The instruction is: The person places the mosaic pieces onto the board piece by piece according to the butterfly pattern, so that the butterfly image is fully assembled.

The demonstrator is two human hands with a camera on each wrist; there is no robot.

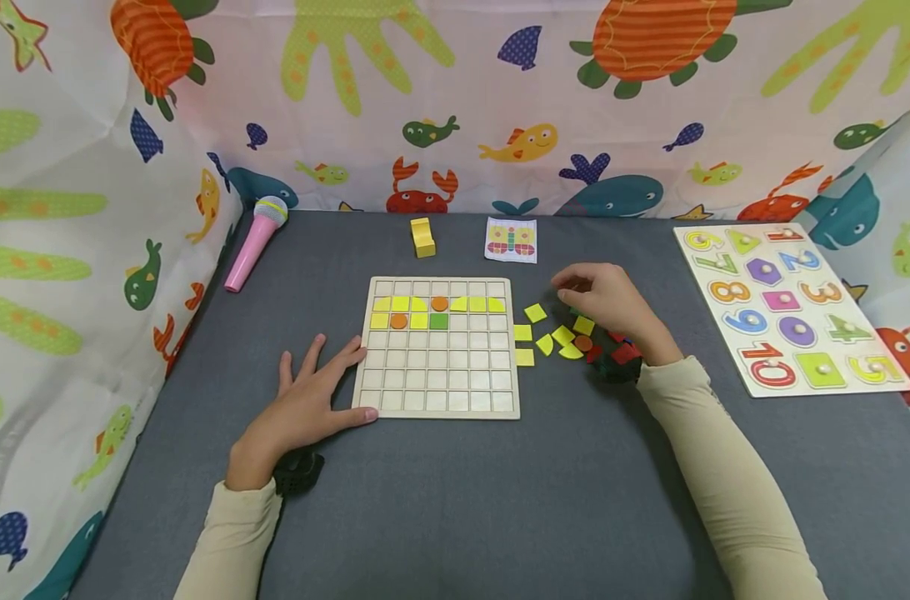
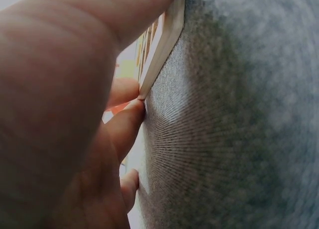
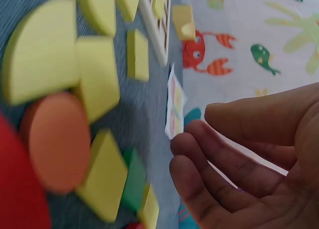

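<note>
A wooden grid board (image 1: 440,381) lies flat on the grey cloth, with yellow and orange pieces and a green square (image 1: 439,321) in its upper rows. My left hand (image 1: 297,419) is spread at the board's left side, its thumb at the near corner and fingertips touching the edge. My right hand (image 1: 612,304) hovers right of the board with loosely bent fingers; in the right wrist view nothing shows between thumb and fingertips. Below and beside it lie loose yellow pieces (image 1: 535,312), an orange disc (image 3: 60,142), a green piece (image 3: 133,179) and red pieces (image 1: 626,353), partly hidden.
Behind the board are a small picture card (image 1: 511,241) with a butterfly pattern and some yellow blocks (image 1: 422,237). A pink toy microphone (image 1: 254,246) lies far left. To the right is a number puzzle board (image 1: 740,313). A patterned curtain (image 1: 470,92) borders the table.
</note>
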